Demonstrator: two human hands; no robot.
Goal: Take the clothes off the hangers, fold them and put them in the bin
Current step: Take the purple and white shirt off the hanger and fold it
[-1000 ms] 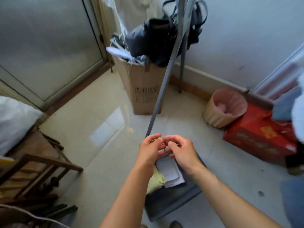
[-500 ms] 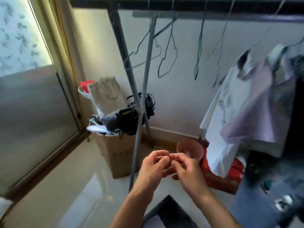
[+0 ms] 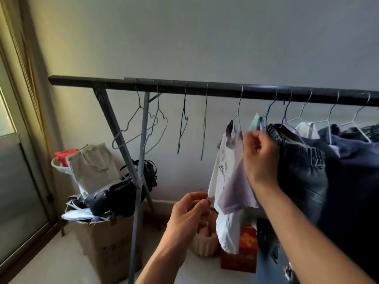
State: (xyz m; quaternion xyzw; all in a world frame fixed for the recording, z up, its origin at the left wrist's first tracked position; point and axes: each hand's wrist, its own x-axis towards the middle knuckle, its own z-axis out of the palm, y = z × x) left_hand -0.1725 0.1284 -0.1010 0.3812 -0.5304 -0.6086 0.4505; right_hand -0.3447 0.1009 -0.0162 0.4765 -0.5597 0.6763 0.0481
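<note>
R hand (image 3: 260, 158): fingers curled tight at the shoulder of the white/lavender shirt (image 3: 229, 181), just beside the elastic waistband of a dark garment (image 3: 297, 165). We can't tell whether we grip the shirt, its hanger or the waistband. L hand (image 3: 188, 214): lower, fingers loosely curled, nothing seen in it, index tip right at a hem corner of the shirt. The shirt hangs on a wire hanger (image 3: 238, 111) above the R hand, off the black rail (image 3: 184, 87). Shirt print reads partly "vol", rest folded away. Up-left of the L hand: empty hangers (image 3: 141, 128). Below it: beige ribbed basket (image 3: 205, 244), red box (image 3: 244, 255) w/ gold character, too blurred to read.
</note>
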